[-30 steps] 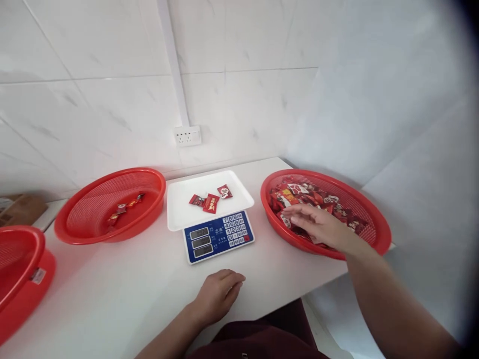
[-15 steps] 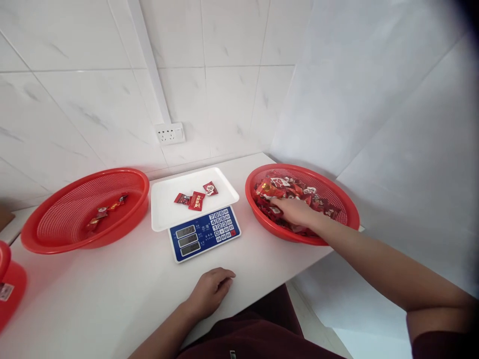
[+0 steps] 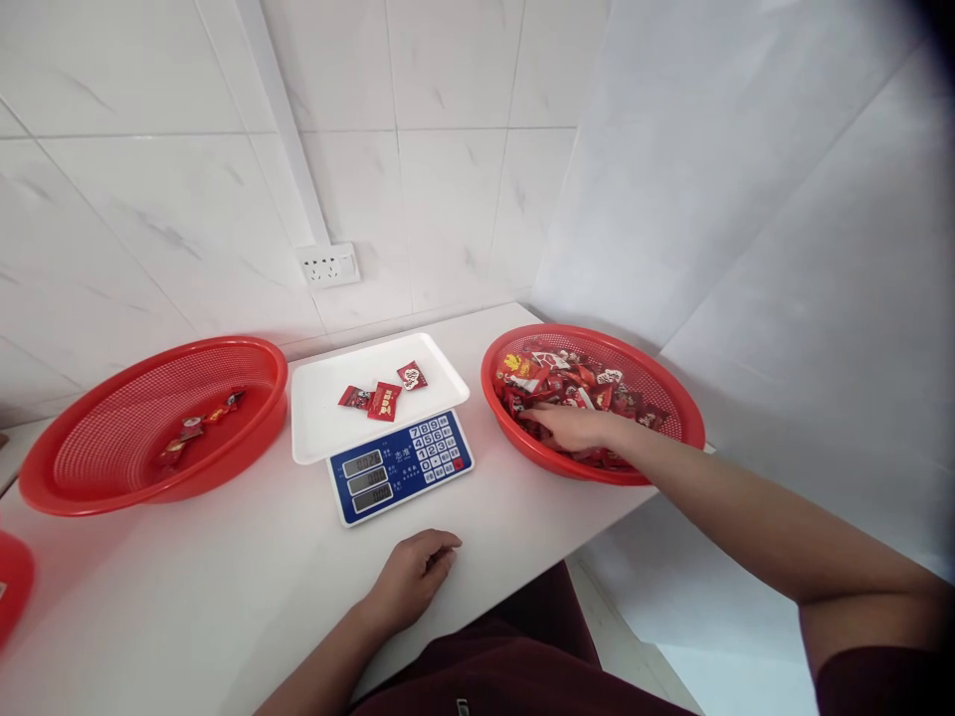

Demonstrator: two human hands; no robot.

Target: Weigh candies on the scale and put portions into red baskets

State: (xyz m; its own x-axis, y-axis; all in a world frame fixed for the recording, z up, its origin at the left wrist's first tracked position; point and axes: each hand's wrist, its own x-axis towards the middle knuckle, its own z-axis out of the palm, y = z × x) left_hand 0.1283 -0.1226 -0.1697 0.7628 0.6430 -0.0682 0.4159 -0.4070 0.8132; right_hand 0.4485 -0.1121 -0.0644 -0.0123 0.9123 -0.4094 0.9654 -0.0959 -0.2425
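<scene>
Wrapped packets [image 3: 578, 378], mostly red, are heaped in the right basket [image 3: 682, 398], with three more laid on the weighing tray and a few in the left basket.

Nearest, dark maroon clothing [image 3: 514, 681] is seen below the edge of the white bench [image 3: 224, 572]. The left hand [image 3: 414, 577] is rested on the bench by that edge, loosely curled, with a small gap left between thumb and forefinger; nothing is seen gripped in it. At the left border, part of another red container [image 3: 11, 587] is cut off by the frame.

Beyond the left hand, a blue-faced scale [image 3: 403, 465] is set at a slant, its keypad placed to the right of three stacked displays. To its right, the right hand [image 3: 574, 428] is lowered into the right basket, palm down, fingers bent and partly hidden among the packets; whether one is pinched cannot be told.

Above the back of the scale, the white tray [image 3: 324, 403] is carried. On it, two packets are laid touching and the third just beside them. Left of the tray, the left basket [image 3: 141, 373] is stood, its packets strung out in a row.

Farthest, a socket plate [image 3: 328, 266] is fixed to the tiled wall [image 3: 455, 199].
</scene>
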